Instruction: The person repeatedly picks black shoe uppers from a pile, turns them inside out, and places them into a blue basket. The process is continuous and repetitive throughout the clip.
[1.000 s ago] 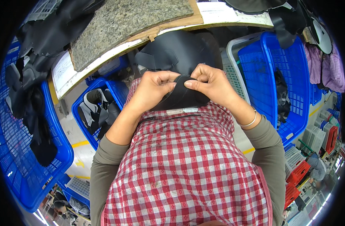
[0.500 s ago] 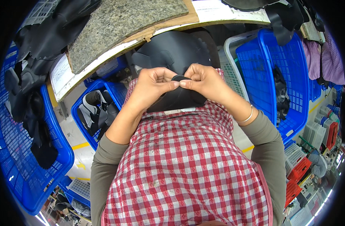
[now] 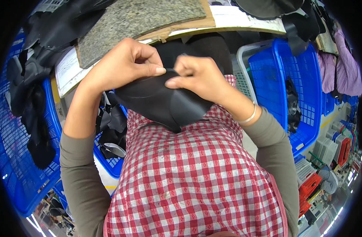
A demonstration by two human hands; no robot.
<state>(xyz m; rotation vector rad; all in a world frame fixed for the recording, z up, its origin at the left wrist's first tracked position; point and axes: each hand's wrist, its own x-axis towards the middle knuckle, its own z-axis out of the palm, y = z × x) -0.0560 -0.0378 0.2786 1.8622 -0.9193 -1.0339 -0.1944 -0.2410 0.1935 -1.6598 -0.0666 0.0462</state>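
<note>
A limp black leather piece (image 3: 161,96) with a seam across it hangs in front of my checked apron, over my lap. My left hand (image 3: 129,65) is closed, pinching the piece's upper edge between thumb and fingers. Close by on the right, my right hand (image 3: 198,77) is closed too, its thumb lying against the same edge; its fingertips are smeared by motion. The fingers' far sides are hidden.
A worktable holds a speckled stone slab (image 3: 145,23) just ahead. Blue baskets with dark pieces stand at the left (image 3: 31,173) and right (image 3: 264,75). Another blue basket (image 3: 116,168) sits beside my lap. Black pieces (image 3: 62,29) drape over the table's left.
Both hands have parted slightly, the left moving left and up. The black leather piece has been lifted and spread from my lap, its seam now showing.
</note>
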